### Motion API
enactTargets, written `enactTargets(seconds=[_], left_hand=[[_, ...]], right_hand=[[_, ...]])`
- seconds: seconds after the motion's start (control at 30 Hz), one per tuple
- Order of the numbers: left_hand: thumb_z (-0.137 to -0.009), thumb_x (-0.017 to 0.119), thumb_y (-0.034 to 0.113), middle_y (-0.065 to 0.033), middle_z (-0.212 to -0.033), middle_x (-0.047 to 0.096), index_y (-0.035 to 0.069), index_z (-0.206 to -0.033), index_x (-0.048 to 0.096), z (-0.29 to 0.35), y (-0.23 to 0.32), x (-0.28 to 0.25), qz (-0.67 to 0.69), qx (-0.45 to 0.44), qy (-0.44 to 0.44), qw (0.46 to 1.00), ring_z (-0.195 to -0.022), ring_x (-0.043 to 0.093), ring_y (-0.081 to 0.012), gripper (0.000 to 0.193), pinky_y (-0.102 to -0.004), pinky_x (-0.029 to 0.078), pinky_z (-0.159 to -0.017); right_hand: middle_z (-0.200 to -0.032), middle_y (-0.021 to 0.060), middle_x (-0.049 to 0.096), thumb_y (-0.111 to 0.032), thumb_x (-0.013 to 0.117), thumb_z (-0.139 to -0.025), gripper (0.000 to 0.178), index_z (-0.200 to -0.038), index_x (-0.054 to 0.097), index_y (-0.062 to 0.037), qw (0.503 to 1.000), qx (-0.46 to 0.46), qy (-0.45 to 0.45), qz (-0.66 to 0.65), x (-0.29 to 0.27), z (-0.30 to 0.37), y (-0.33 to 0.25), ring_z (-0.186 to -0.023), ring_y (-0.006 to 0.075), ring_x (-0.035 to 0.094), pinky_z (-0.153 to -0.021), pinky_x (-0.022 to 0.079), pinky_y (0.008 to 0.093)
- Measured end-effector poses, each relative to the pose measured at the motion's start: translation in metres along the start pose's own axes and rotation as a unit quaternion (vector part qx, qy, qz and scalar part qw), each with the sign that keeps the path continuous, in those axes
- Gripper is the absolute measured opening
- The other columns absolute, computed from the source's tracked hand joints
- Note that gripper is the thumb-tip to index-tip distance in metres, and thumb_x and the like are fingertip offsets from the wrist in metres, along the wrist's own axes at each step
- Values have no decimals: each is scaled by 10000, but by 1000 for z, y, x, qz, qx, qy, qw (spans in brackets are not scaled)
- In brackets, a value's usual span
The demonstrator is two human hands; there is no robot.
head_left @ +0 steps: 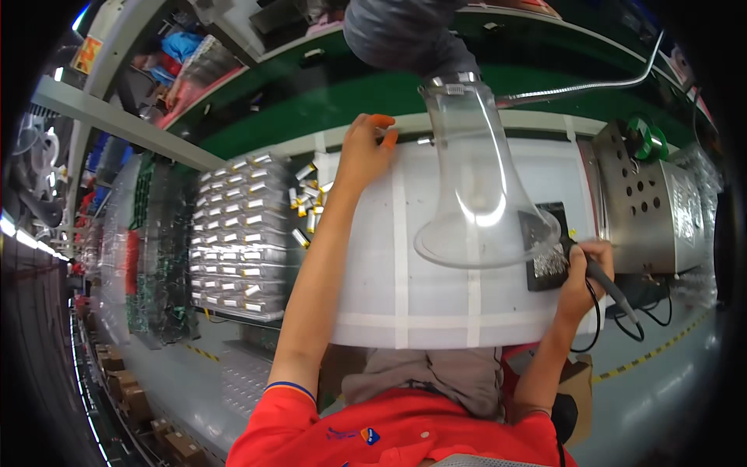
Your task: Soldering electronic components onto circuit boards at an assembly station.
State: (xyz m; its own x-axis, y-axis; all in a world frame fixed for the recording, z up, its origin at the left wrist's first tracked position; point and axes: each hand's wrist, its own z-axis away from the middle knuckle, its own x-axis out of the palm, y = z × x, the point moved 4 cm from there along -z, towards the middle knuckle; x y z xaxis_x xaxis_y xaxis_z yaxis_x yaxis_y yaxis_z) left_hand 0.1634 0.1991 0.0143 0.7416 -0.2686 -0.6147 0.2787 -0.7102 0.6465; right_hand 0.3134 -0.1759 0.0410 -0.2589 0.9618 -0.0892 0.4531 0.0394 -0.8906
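My left hand [367,154] reaches to the far edge of the white work surface [366,272], with orange finger cots on two fingertips. Those fingertips are curved and apart, and I make out nothing held between them. A small silvery cylinder [425,141] lies to their right. My right hand [577,289] is closed around a grey soldering iron [612,291], its black cable hanging past the table's right edge. Beside this hand is a black tray [538,274] with silvery, crumbly material in it. The iron's tip cannot be made out clearly.
A clear fume hood [467,171] on a grey hose [408,35] hangs over the table. Stacked clear trays of small cylinders [237,233] stand left, with loose cylinders [310,198] beside them. Right are a perforated metal box [642,202] and green solder spool [646,138]. A green conveyor [296,92] runs behind.
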Motion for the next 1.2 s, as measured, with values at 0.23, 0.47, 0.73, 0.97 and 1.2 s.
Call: enactTargets(seconds=[0.23, 0.47, 0.73, 0.97, 1.2], left_hand=[[-780, 748, 148, -216, -1115, 633, 29, -1098, 659, -132, -74, 30, -257, 6, -81, 963, -1110, 589, -381, 350, -465, 471, -931], [-763, 756, 207, -220, -1135, 637, 24, -1154, 627, -213, -146, 49, -336, -152, -164, 915, -1110, 600, -374, 451, -446, 477, -935], [-743, 766, 274, -224, -1158, 641, 17, -1219, 590, -225, -183, 53, -367, -172, -196, 893, -1110, 613, -366, 569, -426, 485, -939], [-726, 775, 333, -228, -1178, 644, 12, -1276, 558, -216, -183, 42, -384, -139, -179, 895, -1110, 624, -359, 673, -407, 491, -942], [-709, 783, 392, -231, -1198, 648, 6, -1333, 526, -163, -117, 10, -350, -107, -126, 922, -1110, 635, -351, 778, -389, 497, -945]], right_hand=[[-636, 6, 527, -13, 610, -877, 97, -840, 522, 7, 998, 56, -6, -21, -8, 1, 2, -576, 40, 463, -529, 341, 202], [-630, 36, 541, -34, 653, -812, 123, -816, 537, 8, 995, 98, -36, 3, -11, -1, -3, -576, 59, 489, -531, 375, 221], [-654, 78, 574, -102, 710, -800, 157, -817, 572, -28, 994, 66, -52, 67, -15, -7, -7, -554, 151, 538, -538, 432, 273], [-644, -4, 547, -43, 672, -860, 124, -838, 562, 8, 995, 84, -28, -35, -14, -3, -2, -584, 24, 459, -526, 353, 195], [-658, 2, 566, 37, 624, -855, 77, -850, 548, 21, 995, 61, -9, -84, -7, -3, -4, -572, 23, 488, -518, 343, 171]])
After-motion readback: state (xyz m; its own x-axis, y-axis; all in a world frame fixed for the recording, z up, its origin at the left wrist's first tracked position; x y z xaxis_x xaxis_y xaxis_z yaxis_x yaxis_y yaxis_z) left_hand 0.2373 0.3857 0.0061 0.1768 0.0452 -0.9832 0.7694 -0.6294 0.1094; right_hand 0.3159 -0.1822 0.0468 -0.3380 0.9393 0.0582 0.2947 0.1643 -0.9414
